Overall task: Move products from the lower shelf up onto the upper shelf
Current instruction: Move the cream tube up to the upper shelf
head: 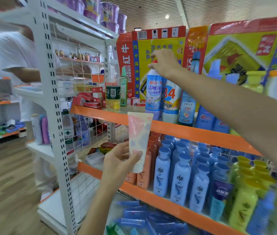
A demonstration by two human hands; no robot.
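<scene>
My left hand [117, 164] grips a pink and white tube [139, 139] by its lower end and holds it upright in front of the lower shelf [176, 206]. My right hand [164, 62] reaches over the upper shelf [193, 133] and pinches the red cap of a white and blue toilet-cleaner bottle [153, 94] that stands there. A white bottle marked 84 [170, 100] stands right beside it. Blue bottles [179, 173], orange bottles [147, 168] and yellow-green bottles [246, 199] fill the lower shelf.
Large red and yellow cartons [161, 53] line the back of the upper shelf. A drink bottle [112, 94] and small red boxes [90, 100] sit at its left end. A white rack [54, 102] stands left, with a person in white [15, 53] behind it. Blue tubes [144, 219] lie below.
</scene>
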